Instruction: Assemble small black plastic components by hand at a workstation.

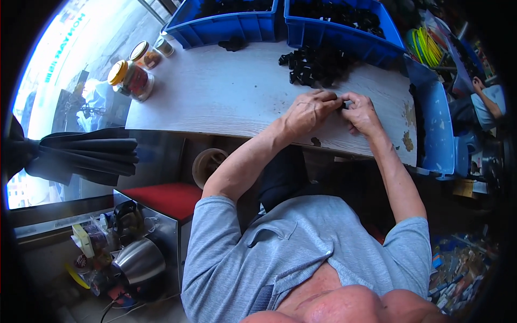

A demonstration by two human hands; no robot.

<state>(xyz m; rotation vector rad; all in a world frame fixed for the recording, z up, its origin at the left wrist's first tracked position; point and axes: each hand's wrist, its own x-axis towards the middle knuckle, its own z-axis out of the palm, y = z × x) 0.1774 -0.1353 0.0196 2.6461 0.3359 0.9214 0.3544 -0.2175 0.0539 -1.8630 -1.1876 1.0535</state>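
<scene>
Both my hands meet over the right part of the pale table [215,91], close to its near edge. My left hand [314,110] has its fingers pinched together at a small black part [343,106]. From the other side my right hand [362,114] grips the same part with thumb and fingertips. Most of the part is hidden by my fingers, so its exact kind cannot be made out. Just beyond my hands lies a loose pile of small black parts [315,65].
Two blue bins [223,29] [344,39] of black parts stand along the far edge. Lidded jars [134,83] are at the left. A light blue bin [437,118] adjoins the right edge. A steel kettle [141,261] sits lower left. Another person [489,102] is at the far right.
</scene>
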